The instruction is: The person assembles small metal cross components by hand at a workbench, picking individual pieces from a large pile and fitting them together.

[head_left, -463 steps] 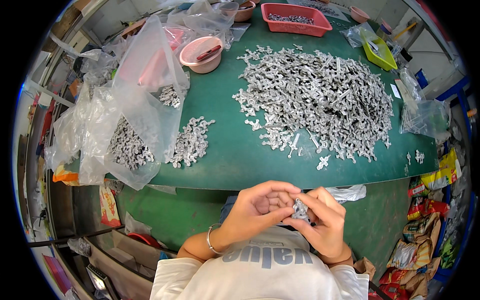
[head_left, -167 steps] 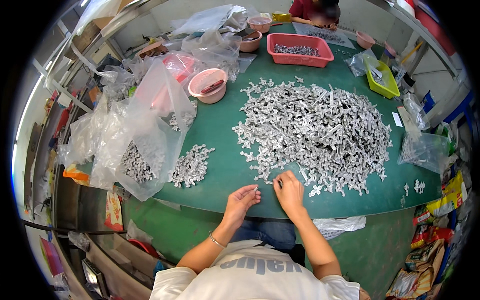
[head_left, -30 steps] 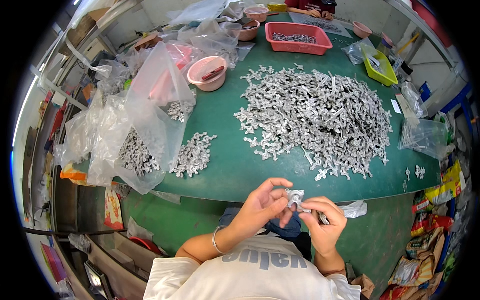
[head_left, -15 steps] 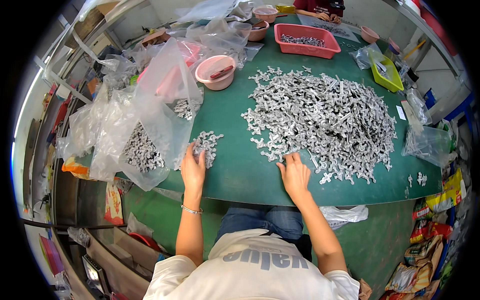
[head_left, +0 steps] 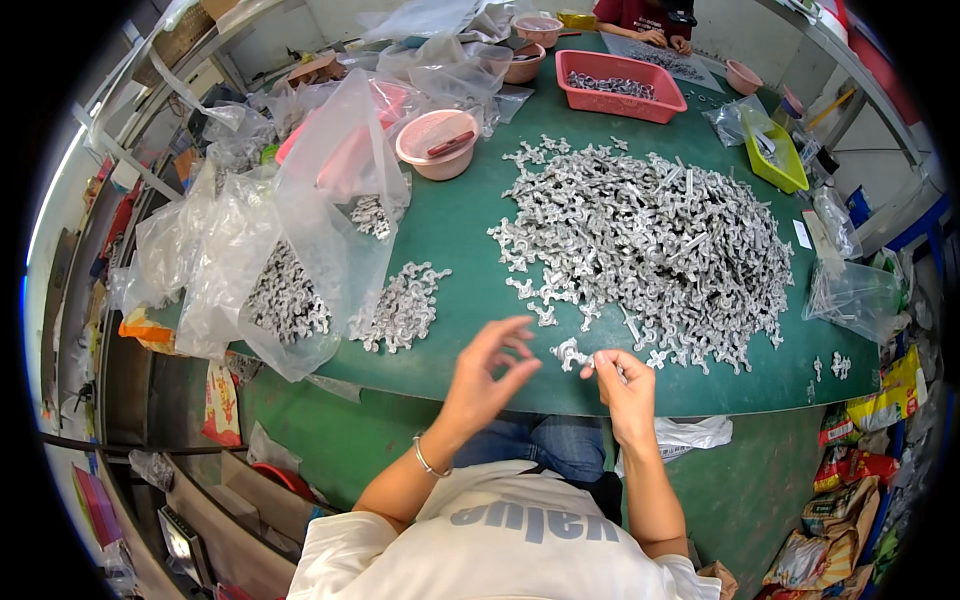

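A big heap of small grey metal parts (head_left: pixel 650 230) covers the middle of the green table (head_left: pixel 470 250). My right hand (head_left: pixel 622 378) is at the table's near edge, its fingertips pinched on one grey part (head_left: pixel 572 353) just below the heap. My left hand (head_left: pixel 488 372) hovers beside it, to the left, with fingers spread and nothing in it. A smaller pile of the same parts (head_left: pixel 405 305) lies farther left, next to a clear plastic bag (head_left: pixel 285 295) that holds more of them.
A pink bowl (head_left: pixel 437 143), a red tray (head_left: pixel 620 85) with parts and a yellow-green tray (head_left: pixel 775 150) stand at the back. Crumpled clear bags crowd the left side. Another person's hands (head_left: pixel 650 35) work at the far edge. Packets lie on the floor at right.
Half a second ago my hands lay on the table, left at the small pile, right at the heap's edge. Both have drawn back; the right now pinches a part, the left is lifted.
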`<control>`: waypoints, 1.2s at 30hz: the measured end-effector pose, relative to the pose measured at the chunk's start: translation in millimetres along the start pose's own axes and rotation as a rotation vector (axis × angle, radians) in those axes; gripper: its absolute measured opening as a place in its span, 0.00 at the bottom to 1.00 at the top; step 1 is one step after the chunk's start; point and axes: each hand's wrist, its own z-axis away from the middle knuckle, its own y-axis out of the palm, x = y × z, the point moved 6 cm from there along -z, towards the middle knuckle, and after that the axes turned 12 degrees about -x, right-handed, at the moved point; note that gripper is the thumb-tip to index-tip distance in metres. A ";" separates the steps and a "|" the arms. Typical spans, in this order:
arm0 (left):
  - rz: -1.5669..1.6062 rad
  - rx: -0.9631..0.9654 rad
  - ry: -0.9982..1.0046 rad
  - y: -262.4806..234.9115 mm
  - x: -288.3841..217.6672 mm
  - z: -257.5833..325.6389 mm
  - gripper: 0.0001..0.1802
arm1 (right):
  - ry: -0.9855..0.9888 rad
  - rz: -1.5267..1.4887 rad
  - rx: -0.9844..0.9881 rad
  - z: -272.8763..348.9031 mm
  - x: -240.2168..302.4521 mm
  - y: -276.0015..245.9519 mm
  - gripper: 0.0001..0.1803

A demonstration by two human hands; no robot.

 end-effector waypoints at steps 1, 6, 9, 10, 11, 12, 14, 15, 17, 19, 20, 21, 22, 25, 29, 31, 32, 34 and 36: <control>0.135 0.090 -0.046 11.0 -5.1 4.4 0.18 | -0.038 -0.051 0.016 7.1 6.1 0.4 0.10; 0.322 0.250 -0.163 23.2 -9.1 16.7 0.17 | -0.175 -0.095 0.003 30.6 29.1 -5.2 0.09; 0.418 0.259 -0.250 24.3 -9.9 20.4 0.16 | -0.216 -0.096 0.005 37.5 36.3 -7.6 0.09; 0.419 0.253 -0.252 24.2 -11.7 20.9 0.16 | -0.217 -0.097 0.005 38.3 36.8 -8.1 0.09; 0.419 0.248 -0.253 24.1 -13.0 21.4 0.15 | -0.229 -0.097 0.013 39.2 37.7 -8.1 0.09; 0.418 0.247 -0.252 24.1 -13.8 22.7 0.15 | -0.240 -0.098 0.021 39.9 38.3 -7.9 0.09; 0.399 0.234 -0.297 23.5 -11.5 26.5 0.09 | -0.211 -0.106 0.058 39.6 34.4 -7.6 0.09; 0.397 0.232 -0.296 21.1 -10.7 27.2 0.09 | -0.181 -0.112 0.093 38.9 31.2 -6.0 0.10; 0.162 0.330 -0.244 18.8 -6.0 29.1 0.05 | -0.153 -0.072 0.133 34.9 25.4 -3.3 0.10; 0.186 0.318 -0.273 14.9 7.2 27.5 0.05 | -0.123 -0.031 0.176 28.2 14.9 2.0 0.11; 0.210 0.304 -0.303 12.4 15.1 27.0 0.05 | -0.134 -0.038 0.225 24.2 8.6 7.0 0.11; 0.210 0.302 -0.303 10.1 20.3 26.4 0.05 | -0.145 -0.044 0.274 20.0 2.5 12.4 0.10; 0.255 0.241 -0.313 5.6 25.5 23.4 0.05 | -0.144 -0.043 0.274 13.8 -3.2 16.3 0.10; 0.036 -0.043 -0.197 -32.3 36.0 2.3 0.06 | -0.589 0.460 -0.120 -11.0 1.5 16.1 0.08; -0.429 -0.545 0.066 -108.4 58.4 -33.6 0.08 | -0.722 0.750 -0.248 -34.1 -10.7 38.9 0.10; -0.641 -0.596 0.055 -123.4 65.3 -39.1 0.09 | -0.723 0.831 -0.239 -41.0 -14.6 50.2 0.09; -0.697 -0.612 0.032 -127.4 68.5 -39.7 0.08 | -0.722 0.913 -0.232 -44.1 -18.0 54.2 0.08; -0.764 -0.634 0.017 -133.8 69.9 -36.2 0.08 | -0.731 0.896 -0.217 -47.9 -23.7 55.2 0.06; -0.830 -0.655 0.001 -134.7 67.2 -32.6 0.08 | -0.767 0.803 -0.252 -44.5 -21.4 49.2 0.06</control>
